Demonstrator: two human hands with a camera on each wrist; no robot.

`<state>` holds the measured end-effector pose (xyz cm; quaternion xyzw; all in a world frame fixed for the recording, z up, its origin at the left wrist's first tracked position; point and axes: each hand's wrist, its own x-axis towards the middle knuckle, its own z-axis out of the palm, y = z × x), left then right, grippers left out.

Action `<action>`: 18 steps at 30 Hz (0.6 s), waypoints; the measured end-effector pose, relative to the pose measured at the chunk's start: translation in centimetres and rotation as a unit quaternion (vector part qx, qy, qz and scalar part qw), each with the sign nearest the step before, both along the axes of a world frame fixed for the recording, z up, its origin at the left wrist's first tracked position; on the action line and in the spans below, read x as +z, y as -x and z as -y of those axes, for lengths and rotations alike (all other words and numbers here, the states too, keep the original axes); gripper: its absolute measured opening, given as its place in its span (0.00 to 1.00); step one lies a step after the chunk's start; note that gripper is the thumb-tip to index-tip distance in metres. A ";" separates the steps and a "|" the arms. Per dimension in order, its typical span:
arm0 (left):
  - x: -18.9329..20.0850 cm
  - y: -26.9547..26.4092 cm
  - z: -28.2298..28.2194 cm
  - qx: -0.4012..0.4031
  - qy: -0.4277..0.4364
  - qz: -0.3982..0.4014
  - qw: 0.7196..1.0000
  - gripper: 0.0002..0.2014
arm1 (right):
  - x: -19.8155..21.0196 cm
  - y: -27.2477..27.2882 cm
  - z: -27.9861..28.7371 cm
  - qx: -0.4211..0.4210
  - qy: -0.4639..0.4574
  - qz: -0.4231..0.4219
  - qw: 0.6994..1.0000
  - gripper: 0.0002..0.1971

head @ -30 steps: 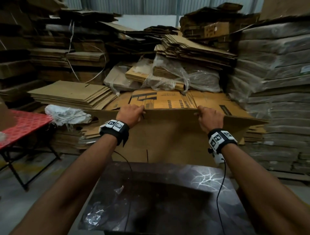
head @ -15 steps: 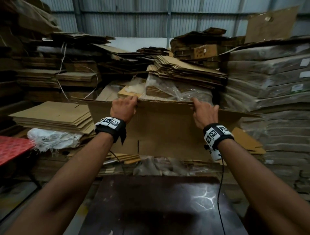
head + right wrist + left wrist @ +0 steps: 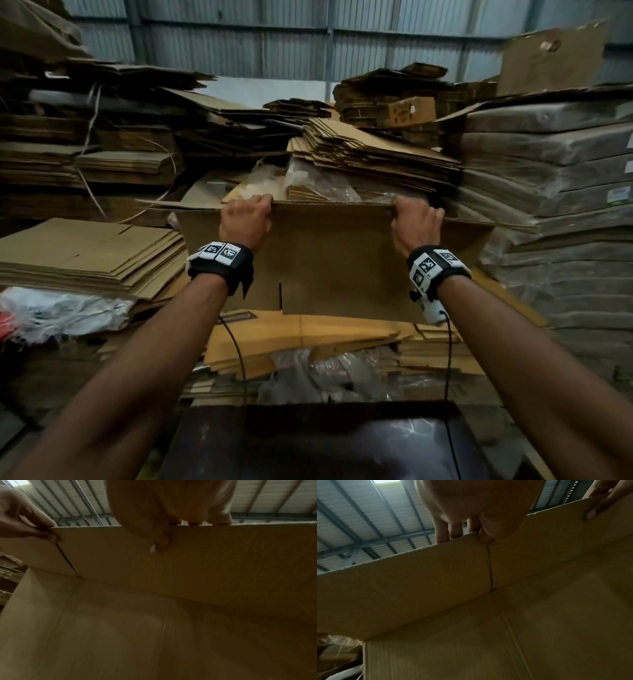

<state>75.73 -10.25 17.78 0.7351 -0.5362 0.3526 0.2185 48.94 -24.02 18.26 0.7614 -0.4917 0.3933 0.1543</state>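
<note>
A large flattened brown cardboard box (image 3: 335, 260) hangs upright in front of me, clear of the dark table below. My left hand (image 3: 245, 219) grips its top edge left of centre, fingers over the far side and thumb on the near face. My right hand (image 3: 416, 222) grips the same edge further right. In the left wrist view the left hand (image 3: 479, 534) pinches the top flap of the cardboard (image 3: 471, 601) beside a slit. The right wrist view shows the right hand (image 3: 171, 534) clamped on the flap of the cardboard (image 3: 188, 588), thumb pressed on the near side.
A dark glossy table (image 3: 342, 445) lies just below me. Stacks of flattened cardboard (image 3: 85, 253) rise at left, behind (image 3: 370, 154) and beneath the held sheet (image 3: 308, 339). Plastic-wrapped bundles (image 3: 555, 192) tower at right. A white sack (image 3: 65, 311) lies at lower left. Corrugated metal wall behind.
Both hands have raised the cardboard box from the pile, from lying tilted to hanging upright and higher. The view has tipped upward and the table fills less of the frame.
</note>
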 end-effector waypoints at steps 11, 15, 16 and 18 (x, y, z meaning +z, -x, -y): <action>-0.4 -4.0 12.0 -0.019 0.130 -0.018 0.991 0.14 | 0.4 -4.5 12.2 0.046 0.082 0.086 0.992 0.16; -5.9 -4.5 14.8 -0.018 0.127 0.029 0.991 0.19 | -5.4 -5.1 16.3 0.089 0.074 0.099 0.988 0.21; -8.1 -4.5 15.3 -0.016 0.098 0.028 0.995 0.22 | -7.9 -5.2 16.9 0.096 0.060 0.087 0.990 0.23; -13.1 -4.2 15.8 -0.009 -0.059 -0.024 0.998 0.28 | -13.3 -4.8 17.6 0.109 -0.019 0.036 0.993 0.28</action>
